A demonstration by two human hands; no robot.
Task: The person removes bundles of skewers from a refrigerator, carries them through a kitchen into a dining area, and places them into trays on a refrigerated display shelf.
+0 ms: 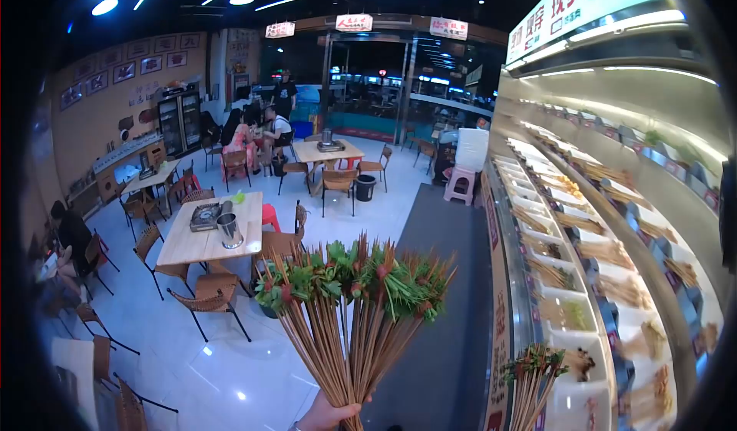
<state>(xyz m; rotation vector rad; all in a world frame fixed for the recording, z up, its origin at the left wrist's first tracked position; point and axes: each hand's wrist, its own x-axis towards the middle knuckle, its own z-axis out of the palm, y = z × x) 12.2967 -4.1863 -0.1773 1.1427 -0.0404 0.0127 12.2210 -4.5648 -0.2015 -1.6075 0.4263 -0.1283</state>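
My left hand [330, 413] comes in from the bottom edge, its fingers wrapped round the lower ends of a large bundle of wooden skewers [349, 346]. The skewers fan out upward, with green leaves and small reddish pieces on their upper ends. At the bottom right, a second, smaller bundle of skewers [533, 385] with green and red tops stands in front of the display shelf's trays. Its lower ends are cut off by the frame, and what holds it up is hidden. My right hand is not in view.
A lit display shelf [499, 308] with trays of skewers runs along the right. Wooden tables [180, 239], chairs [207, 300] and a black bin [366, 188] stand left and ahead. Several people sit or stand farther back. A dark mat [430, 277] lies beside the shelf.
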